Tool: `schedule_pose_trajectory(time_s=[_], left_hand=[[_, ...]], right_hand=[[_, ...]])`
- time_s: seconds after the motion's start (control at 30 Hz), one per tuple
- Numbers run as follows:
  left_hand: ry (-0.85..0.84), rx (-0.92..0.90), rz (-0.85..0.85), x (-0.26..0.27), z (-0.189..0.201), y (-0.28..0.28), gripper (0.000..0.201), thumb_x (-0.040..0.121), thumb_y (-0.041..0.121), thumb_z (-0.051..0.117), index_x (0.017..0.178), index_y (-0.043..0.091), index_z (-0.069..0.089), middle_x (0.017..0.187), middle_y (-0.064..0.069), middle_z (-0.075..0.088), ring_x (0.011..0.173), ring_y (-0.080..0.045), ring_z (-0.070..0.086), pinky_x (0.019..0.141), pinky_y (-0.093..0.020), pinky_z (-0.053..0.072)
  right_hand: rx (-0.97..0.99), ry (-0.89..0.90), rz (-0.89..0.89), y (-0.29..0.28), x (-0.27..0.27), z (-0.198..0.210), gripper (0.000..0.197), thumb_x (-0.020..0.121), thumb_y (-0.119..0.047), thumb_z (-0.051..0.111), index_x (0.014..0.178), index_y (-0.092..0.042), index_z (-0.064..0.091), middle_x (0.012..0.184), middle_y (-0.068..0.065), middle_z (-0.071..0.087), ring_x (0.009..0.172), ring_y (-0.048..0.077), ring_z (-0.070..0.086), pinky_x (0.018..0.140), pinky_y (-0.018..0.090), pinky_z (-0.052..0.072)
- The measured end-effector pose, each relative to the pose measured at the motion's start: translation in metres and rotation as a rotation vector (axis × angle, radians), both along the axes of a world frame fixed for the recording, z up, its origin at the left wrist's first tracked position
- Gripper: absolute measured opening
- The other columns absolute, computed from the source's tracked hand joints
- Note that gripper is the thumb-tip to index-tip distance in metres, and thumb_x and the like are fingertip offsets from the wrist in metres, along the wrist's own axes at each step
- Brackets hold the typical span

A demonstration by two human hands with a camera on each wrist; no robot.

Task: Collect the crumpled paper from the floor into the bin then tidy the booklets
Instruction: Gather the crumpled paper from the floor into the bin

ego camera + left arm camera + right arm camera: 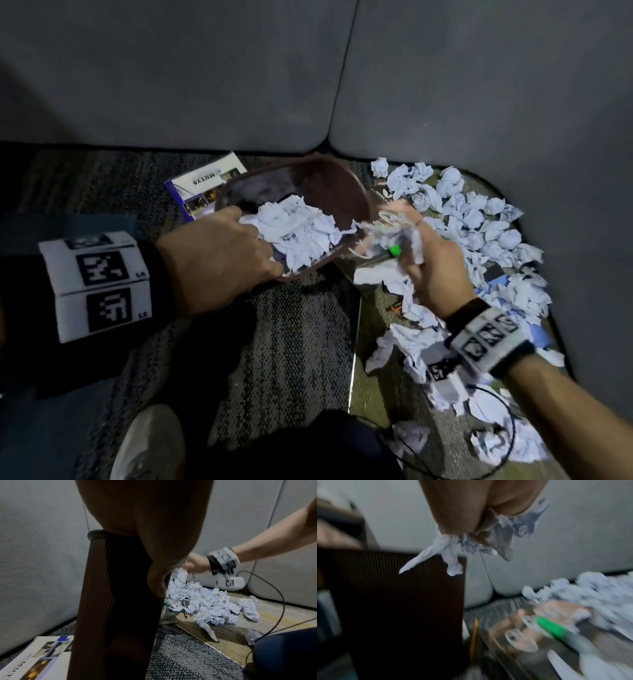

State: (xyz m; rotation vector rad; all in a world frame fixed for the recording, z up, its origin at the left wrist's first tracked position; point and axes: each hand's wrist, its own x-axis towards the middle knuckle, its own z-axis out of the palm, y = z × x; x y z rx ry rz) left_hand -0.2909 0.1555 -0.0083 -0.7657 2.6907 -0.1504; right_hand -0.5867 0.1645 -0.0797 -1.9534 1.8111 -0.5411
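Your left hand (219, 253) grips the near rim of the brown ribbed bin (308, 185), fingers curled over the edge and thumb down the outer wall, holding it tipped toward you on the grey patterned carpet (281, 342); the bin is already partly filled with crumpled white paper. Your right hand (435, 270) hovers just beside the bin's right rim, fingers closed around a wad of crumpled paper (505, 534), loose corners of it sticking out below the fist in the right wrist view. More crumpled paper (479, 219) lies heaped on the floor to the right of the bin, spreading along the base of the grey padded wall (171, 68) and down toward your right forearm. A booklet with a blue-edged cover (205, 185) lies flat on the carpet behind and to the left of the bin, partly hidden by it. Another booklet with a pinkish cover (530, 628) lies just right of the bin under the paper, blurred, with a green-capped marker (556, 628) on it and an orange pencil (474, 635) beside the bin's wall. A thin black cable (274, 588) loops over the floor near your right wrist. A light shoe (150, 442) shows at the lower edge of the head view.
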Motion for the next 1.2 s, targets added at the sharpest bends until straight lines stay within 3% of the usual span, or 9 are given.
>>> schedule_pose_trajectory(time_s=[0.2, 0.33, 0.43, 0.53, 0.6, 0.83, 1.07, 1.13, 1.2], left_hand=[[0.085, -0.052, -0.056, 0.005, -0.009, 0.000, 0.014, 0.063, 0.017, 0.068, 0.067, 0.028, 0.061, 0.060, 0.006, 0.062, 0.058, -0.019, 0.062, 0.062, -0.032, 0.043], [0.111, -0.040, -0.032, 0.009, -0.012, -0.002, 0.015, 0.070, 0.017, 0.047, 0.068, 0.026, 0.059, 0.058, 0.005, 0.059, 0.057, -0.019, 0.060, 0.062, -0.032, 0.043], [0.139, -0.032, -0.060, 0.008, -0.011, -0.003, 0.028, 0.072, 0.016, 0.036, 0.069, 0.024, 0.062, 0.060, 0.004, 0.061, 0.065, -0.021, 0.065, 0.068, -0.036, 0.050], [0.128, -0.058, -0.070, 0.006, -0.010, -0.004, 0.035, 0.068, 0.015, 0.032, 0.065, 0.024, 0.066, 0.057, 0.005, 0.061, 0.059, -0.019, 0.064, 0.064, -0.032, 0.048], [0.144, -0.055, -0.071, 0.008, -0.012, -0.005, 0.034, 0.069, 0.014, 0.033, 0.065, 0.023, 0.066, 0.060, 0.003, 0.063, 0.057, -0.020, 0.063, 0.061, -0.032, 0.047], [0.174, -0.032, -0.040, 0.014, -0.010, -0.006, 0.015, 0.068, 0.011, 0.065, 0.069, 0.026, 0.062, 0.060, 0.004, 0.060, 0.059, -0.020, 0.062, 0.063, -0.032, 0.041], [0.094, -0.071, -0.053, 0.005, -0.006, -0.006, 0.012, 0.072, 0.018, 0.054, 0.070, 0.026, 0.063, 0.062, 0.006, 0.063, 0.059, -0.019, 0.061, 0.063, -0.034, 0.042], [0.114, -0.046, -0.038, 0.006, -0.005, -0.008, 0.026, 0.074, 0.020, 0.038, 0.070, 0.025, 0.063, 0.062, 0.006, 0.062, 0.059, -0.020, 0.061, 0.062, -0.035, 0.042], [0.134, -0.029, -0.028, 0.008, -0.001, -0.012, 0.018, 0.073, 0.027, 0.047, 0.075, 0.026, 0.065, 0.065, 0.006, 0.064, 0.062, -0.019, 0.062, 0.063, -0.034, 0.040]], right_hand=[[-0.098, 0.008, 0.501, -0.064, 0.059, 0.099, 0.015, 0.086, -0.007, 0.050, 0.088, -0.022, 0.051, 0.070, 0.001, 0.056, 0.055, 0.013, 0.044, 0.052, 0.010, 0.033], [0.212, 0.516, 0.913, -0.106, 0.120, 0.079, 0.009, 0.088, -0.019, 0.057, 0.094, -0.012, 0.060, 0.080, 0.002, 0.061, 0.072, 0.023, 0.056, 0.064, 0.025, 0.039], [0.187, 0.568, 1.028, -0.111, 0.153, 0.052, 0.025, 0.092, -0.025, 0.053, 0.112, -0.011, 0.058, 0.103, 0.009, 0.067, 0.095, 0.030, 0.063, 0.080, 0.032, 0.046], [0.274, 0.479, 1.054, -0.105, 0.159, 0.033, 0.056, 0.093, -0.033, 0.055, 0.142, -0.013, 0.038, 0.131, 0.011, 0.053, 0.119, 0.024, 0.052, 0.101, 0.030, 0.039], [0.438, 0.333, 0.987, -0.105, 0.145, 0.036, 0.069, 0.089, -0.031, 0.065, 0.148, -0.019, 0.030, 0.132, 0.001, 0.049, 0.112, 0.005, 0.056, 0.095, 0.022, 0.046], [0.385, 0.139, 0.762, -0.113, 0.072, 0.084, 0.049, 0.086, -0.034, 0.068, 0.132, -0.041, 0.052, 0.140, -0.020, 0.049, 0.129, 0.000, 0.045, 0.114, 0.035, 0.034], [0.631, 0.497, 0.875, -0.080, 0.111, 0.042, 0.038, 0.102, -0.041, 0.033, 0.106, -0.011, 0.057, 0.114, -0.007, 0.059, 0.104, 0.012, 0.051, 0.098, 0.027, 0.037], [0.629, 0.451, 0.846, -0.083, 0.115, 0.037, 0.034, 0.102, -0.033, 0.036, 0.104, -0.006, 0.058, 0.107, 0.006, 0.064, 0.098, 0.022, 0.056, 0.088, 0.028, 0.041], [0.637, 0.284, 0.739, -0.091, 0.108, 0.048, 0.030, 0.101, -0.030, 0.042, 0.110, -0.013, 0.065, 0.095, -0.005, 0.071, 0.084, 0.008, 0.062, 0.083, 0.023, 0.046]])
